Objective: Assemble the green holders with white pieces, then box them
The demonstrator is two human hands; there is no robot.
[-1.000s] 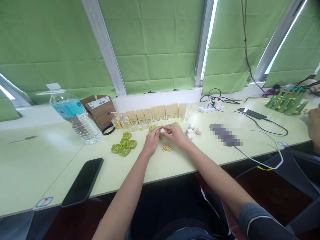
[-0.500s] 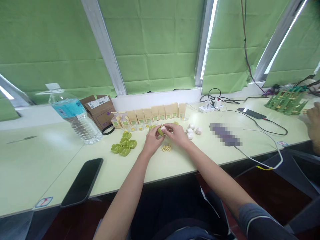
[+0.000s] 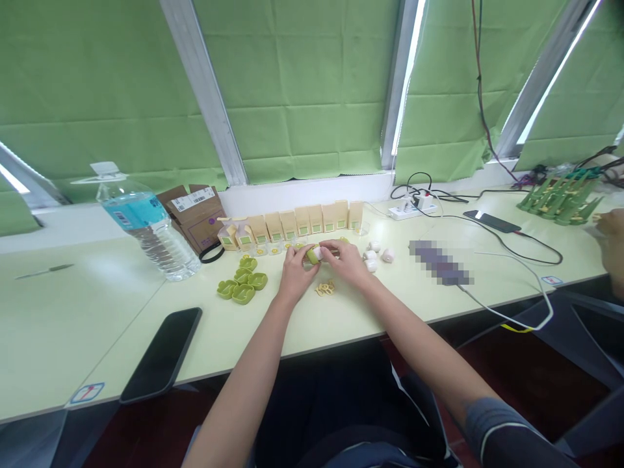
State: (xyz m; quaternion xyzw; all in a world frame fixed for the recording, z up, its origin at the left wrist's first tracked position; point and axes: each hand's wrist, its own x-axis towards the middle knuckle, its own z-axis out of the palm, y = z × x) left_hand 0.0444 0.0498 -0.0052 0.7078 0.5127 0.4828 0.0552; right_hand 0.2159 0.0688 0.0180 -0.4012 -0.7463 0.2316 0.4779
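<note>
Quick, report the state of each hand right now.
Left hand: fingers closed on the small green piece.
Right hand: fingers closed on the same small green piece.

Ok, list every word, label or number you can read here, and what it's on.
Nothing reads clearly.
Bottle label: too blurred.
Carton sticker: barcode, print too small.
Small boxes' green labels: too small.
Table sticker: red mark, unreadable.
Held green piece: no text seen.

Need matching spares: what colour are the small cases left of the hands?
The cases are olive green; head view.
</note>
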